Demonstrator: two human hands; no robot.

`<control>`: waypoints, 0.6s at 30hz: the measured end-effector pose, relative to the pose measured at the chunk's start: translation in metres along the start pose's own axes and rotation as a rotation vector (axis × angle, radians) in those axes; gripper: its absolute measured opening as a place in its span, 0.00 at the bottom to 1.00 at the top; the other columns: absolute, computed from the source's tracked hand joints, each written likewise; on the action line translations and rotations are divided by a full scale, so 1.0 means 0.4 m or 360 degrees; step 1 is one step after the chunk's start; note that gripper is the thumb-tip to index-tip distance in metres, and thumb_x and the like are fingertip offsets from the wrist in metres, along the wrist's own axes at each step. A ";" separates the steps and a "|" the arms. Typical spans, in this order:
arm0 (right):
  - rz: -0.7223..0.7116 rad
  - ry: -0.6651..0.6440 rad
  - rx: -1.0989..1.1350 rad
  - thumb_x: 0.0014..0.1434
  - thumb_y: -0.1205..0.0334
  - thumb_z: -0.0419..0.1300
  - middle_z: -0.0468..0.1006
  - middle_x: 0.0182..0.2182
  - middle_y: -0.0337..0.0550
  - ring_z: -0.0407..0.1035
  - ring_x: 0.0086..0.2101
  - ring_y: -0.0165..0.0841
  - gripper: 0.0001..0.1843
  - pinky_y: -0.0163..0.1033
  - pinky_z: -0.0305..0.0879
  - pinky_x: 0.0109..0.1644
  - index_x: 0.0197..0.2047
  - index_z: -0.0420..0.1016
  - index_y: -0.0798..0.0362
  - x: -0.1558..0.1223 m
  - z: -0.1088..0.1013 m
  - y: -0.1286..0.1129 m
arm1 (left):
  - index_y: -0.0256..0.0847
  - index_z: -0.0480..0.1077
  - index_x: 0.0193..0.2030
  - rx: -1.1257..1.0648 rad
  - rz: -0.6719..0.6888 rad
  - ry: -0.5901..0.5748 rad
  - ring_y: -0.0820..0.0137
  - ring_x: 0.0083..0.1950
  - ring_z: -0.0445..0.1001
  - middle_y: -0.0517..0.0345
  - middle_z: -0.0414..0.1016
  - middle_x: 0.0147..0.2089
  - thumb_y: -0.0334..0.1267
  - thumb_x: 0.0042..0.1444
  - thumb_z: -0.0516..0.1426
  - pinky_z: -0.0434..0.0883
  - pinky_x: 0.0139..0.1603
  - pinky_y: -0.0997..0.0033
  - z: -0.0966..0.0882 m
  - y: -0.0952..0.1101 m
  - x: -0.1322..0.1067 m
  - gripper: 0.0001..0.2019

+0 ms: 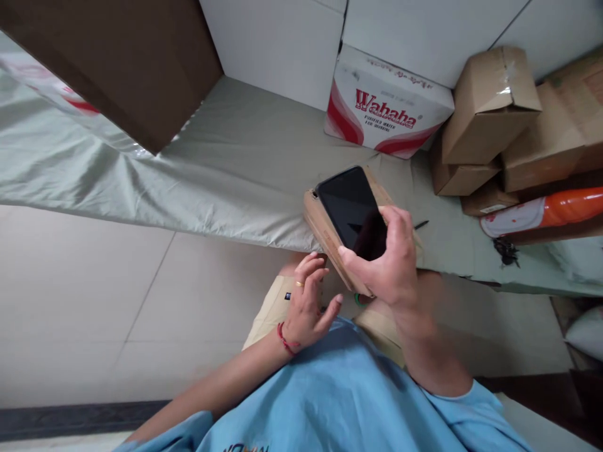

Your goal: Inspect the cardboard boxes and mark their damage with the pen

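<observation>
Here, phone point(351, 201): I see it dark-screened, over a brown box point(325, 229) at the near edge of the worktop point(254, 169); whether it rests fully on the box, I cannot tell.
Right hand point(396, 257): clamped on the phone, thumb at its near left corner, fingers at its right edge.
Left hand point(308, 304): fingers parted and lightly bent, just beside the box, apart from the right hand; I note a ring point(299, 284) and a red bracelet point(286, 342).
Wahaha carton point(386, 113): upright behind the phone, against the white wall point(282, 47).
Cardboard boxes point(492, 119): stacked right of the carton; in front I make out an orange-and-white object point(570, 207) and a dark bundle point(506, 251).
</observation>
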State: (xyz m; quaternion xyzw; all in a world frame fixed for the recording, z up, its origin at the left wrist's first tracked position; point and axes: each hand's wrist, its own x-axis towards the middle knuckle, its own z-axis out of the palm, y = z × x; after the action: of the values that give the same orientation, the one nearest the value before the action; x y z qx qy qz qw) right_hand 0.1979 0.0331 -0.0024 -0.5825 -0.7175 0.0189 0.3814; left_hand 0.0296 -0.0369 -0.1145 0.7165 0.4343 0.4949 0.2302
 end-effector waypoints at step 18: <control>0.0123 0.0087 -0.0013 0.54 0.45 0.75 0.74 0.57 0.52 0.74 0.57 0.50 0.39 0.63 0.76 0.64 0.62 0.68 0.48 -0.008 0.009 0.018 | 0.42 0.70 0.55 -0.0724 -0.1201 -0.0719 0.53 0.59 0.75 0.43 0.72 0.59 0.60 0.65 0.62 0.81 0.55 0.51 0.026 -0.033 -0.032 0.25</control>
State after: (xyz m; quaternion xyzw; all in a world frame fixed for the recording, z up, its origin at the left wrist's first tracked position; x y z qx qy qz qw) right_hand 0.2020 0.0344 -0.0099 -0.6117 -0.6839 0.0147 0.3973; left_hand 0.0323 -0.0398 -0.1352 0.5304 0.4835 0.2916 0.6324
